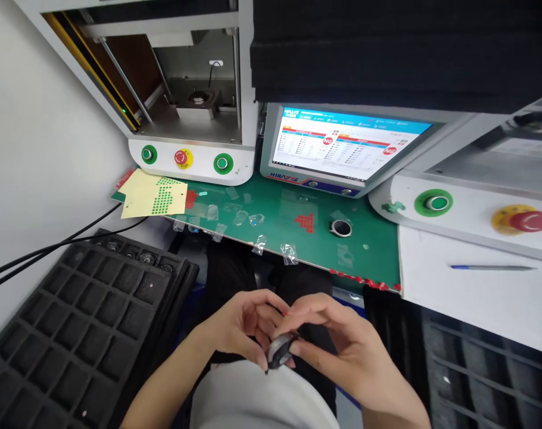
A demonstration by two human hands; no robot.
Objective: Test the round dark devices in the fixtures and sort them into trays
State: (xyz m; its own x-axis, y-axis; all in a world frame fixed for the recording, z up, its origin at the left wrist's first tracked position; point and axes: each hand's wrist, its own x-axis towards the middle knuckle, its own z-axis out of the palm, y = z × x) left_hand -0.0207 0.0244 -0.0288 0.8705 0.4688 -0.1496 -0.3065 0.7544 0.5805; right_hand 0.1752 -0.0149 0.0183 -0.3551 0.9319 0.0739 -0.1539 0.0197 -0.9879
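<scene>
Low in front of my body, both hands come together around a small dark round part (280, 350) with a greyish rim, which looks like a watch case. My left hand (246, 330) is closed on its left side, the thumb at the lower edge. From the right, the thumb and fingers of my right hand (331, 339) pinch the same part. A tiny red spot (287, 312) shows where the fingertips of the two hands meet. Fingers hide much of the part.
A round black part with a pale rim (341, 228) lies on the green mat (275, 205), among tape scraps and red dot stickers. Black compartment trays (87, 310) stand at left. Button machines flank a monitor (342, 146). A pen (492, 267) rests on white paper at right.
</scene>
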